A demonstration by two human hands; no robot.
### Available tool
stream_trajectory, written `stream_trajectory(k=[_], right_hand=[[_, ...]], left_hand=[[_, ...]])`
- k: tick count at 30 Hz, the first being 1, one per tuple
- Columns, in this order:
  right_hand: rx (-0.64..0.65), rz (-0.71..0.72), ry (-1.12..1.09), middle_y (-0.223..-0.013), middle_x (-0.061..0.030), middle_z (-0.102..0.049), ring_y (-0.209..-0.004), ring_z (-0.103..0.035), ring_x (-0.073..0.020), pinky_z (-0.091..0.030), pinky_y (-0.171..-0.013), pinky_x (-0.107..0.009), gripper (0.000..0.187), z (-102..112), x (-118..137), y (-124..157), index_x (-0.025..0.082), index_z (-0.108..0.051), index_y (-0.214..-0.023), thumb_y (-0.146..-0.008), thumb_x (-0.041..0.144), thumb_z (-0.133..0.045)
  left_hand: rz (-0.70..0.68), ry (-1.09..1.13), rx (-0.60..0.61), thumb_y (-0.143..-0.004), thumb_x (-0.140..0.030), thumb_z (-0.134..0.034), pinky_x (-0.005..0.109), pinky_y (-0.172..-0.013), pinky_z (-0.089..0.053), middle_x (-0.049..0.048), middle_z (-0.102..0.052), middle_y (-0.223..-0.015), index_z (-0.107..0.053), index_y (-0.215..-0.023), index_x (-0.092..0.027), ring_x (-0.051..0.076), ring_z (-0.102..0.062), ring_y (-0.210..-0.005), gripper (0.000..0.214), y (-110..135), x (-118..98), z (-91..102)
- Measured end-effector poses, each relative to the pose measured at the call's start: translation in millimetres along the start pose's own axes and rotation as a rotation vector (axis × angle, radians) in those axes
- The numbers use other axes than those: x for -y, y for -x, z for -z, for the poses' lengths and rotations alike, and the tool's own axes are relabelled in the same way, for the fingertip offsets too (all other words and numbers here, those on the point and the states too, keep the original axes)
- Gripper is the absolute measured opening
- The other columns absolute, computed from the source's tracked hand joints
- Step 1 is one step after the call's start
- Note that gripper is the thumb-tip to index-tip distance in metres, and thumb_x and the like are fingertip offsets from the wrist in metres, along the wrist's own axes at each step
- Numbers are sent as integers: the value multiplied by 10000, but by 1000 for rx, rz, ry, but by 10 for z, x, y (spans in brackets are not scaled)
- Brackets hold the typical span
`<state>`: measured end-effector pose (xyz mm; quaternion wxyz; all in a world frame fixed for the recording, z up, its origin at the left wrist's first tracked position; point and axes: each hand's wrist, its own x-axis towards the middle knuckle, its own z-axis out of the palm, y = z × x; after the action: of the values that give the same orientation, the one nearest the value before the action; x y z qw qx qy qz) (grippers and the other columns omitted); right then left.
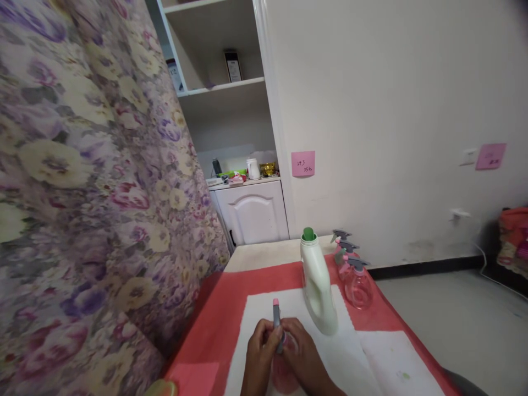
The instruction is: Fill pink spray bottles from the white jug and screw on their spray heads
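Low in the middle of the head view, a spray bottle (284, 378) stands over the white sheet, its clear body looking pinkish. Its grey trigger head (276, 314) has a pink nozzle tip that points away from me. My left hand (260, 352) is closed, with thumb and fingers pinching the grey head. From the other side, my right hand (304, 352) is closed round the head and neck, hiding much of them. Beyond my right hand is a pale green jug (317, 291) with a handle and an open neck; something green sticks out of its mouth.
Several more spray bottles (358, 289) line the table's right edge. White paper (258, 313) lies over the red tablecloth (198, 346). A round yellowish object (161, 388) sits at the lower left. A floral curtain (103, 192) hangs left; a shelf unit (252, 212) stands behind.
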<state>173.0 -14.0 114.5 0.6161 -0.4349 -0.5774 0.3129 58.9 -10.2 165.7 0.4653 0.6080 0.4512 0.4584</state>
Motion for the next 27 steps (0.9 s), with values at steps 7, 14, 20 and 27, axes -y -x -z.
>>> stream_trajectory(k=[7,14,20,27], right_hand=[[-91,-53,35,-992,-75,-632,-960,-627,-258,-495,-876,-408,136,-34,-25,4,221,-606,-877,-827,347,-607],[18,28,-42,-1002,-49,-665,-982,-634,-233,-499,-898,-368,109,50,-31,-9,235,-642,-898,-829,315,-613],[-33,-4,-15,-981,-57,-652,-936,-638,-231,-503,-863,-376,167,1,-30,3,224,-623,-960,-885,368,-583],[-47,42,-32,-881,-30,-671,-861,-637,-215,-511,-815,-343,176,25,-80,11,231,-638,-869,-881,395,-573]], left_hand=[[9,11,9,-804,-530,-633,258,-641,-405,-33,-545,-670,-583,-708,-214,166,-491,-676,335,-7,-10,-1],[0,0,-14,-791,-520,-647,260,-656,-413,-38,-536,-680,-571,-712,-217,166,-493,-690,322,-12,6,-20],[10,-14,-17,-775,-533,-655,259,-638,-401,-40,-523,-671,-570,-718,-213,168,-486,-683,336,-23,26,-30],[0,-40,-47,-752,-584,-654,267,-637,-398,-40,-521,-666,-576,-717,-210,171,-487,-675,384,-26,20,-55]])
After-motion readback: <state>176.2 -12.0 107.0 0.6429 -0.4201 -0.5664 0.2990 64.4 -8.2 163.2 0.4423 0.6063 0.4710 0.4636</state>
